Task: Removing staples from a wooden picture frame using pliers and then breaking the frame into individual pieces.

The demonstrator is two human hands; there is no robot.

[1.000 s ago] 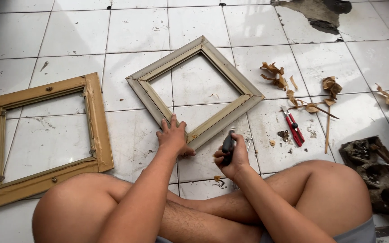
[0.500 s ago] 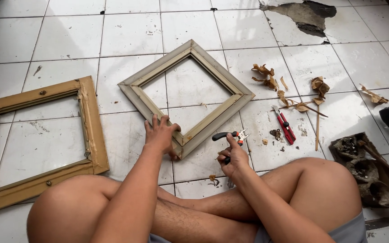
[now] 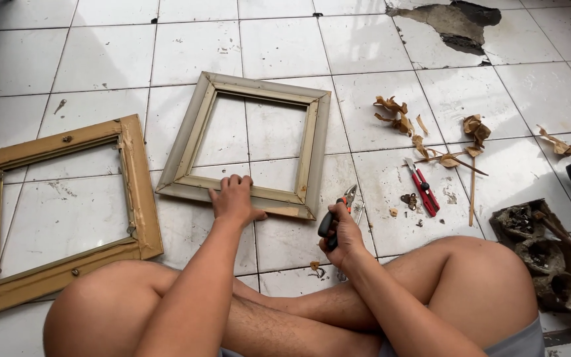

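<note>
Two square wooden frames lie flat on the white tiled floor [image 3: 100, 59]: a brown frame [image 3: 141, 198], cut off at the picture's left edge, and left of it nothing; right of it, the grey frame [image 3: 315, 145]. The left hand [image 3: 234, 201] presses flat, fingers spread, on the grey frame's near rail. Just right of that frame, the right hand [image 3: 343, 233] grips one pair of pliers [image 3: 338, 215]. Farther right lie one red utility knife [image 3: 421, 187] and scattered brown paper scraps [image 3: 394, 114]; a dark tray [image 3: 550, 264] is partly cut off.

I saw no packages, labels, signs or screens anywhere around me; nothing of that kind lay on the tiled floor within my view at that moment.
</note>
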